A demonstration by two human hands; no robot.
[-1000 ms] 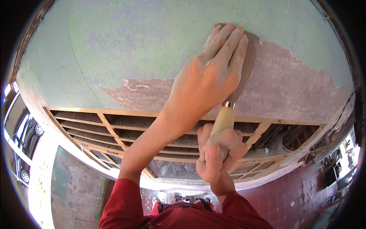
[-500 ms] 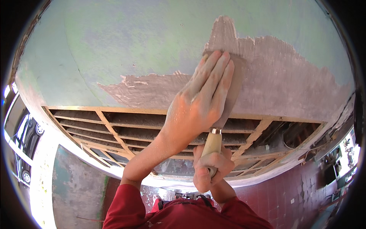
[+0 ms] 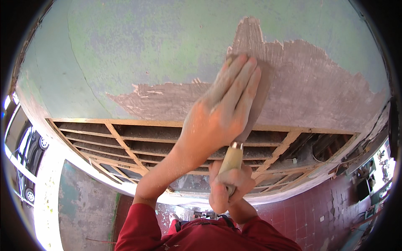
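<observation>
place: building under renovation | signs: scraped ceiling [image 3: 138, 50] (patchy paint), exposed wooden laths [image 3: 125, 144]

The 1 head-worn fisheye view tilts steeply upward, close beneath the ceiling [image 3: 125, 54].

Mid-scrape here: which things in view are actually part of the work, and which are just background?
In the work:
- scraper, blade flat on the ceiling
- left hand pressing the blade
- right hand gripping the wooden handle
- bare scraped patch

Background:
- exposed wooden lath frame
- red tiled floor
- parked car

A wood-handled putty knife [image 3: 247, 121] lies flat-bladed against the grey-brown plaster patch [image 3: 310, 88] (blade mostly hidden).
</observation>
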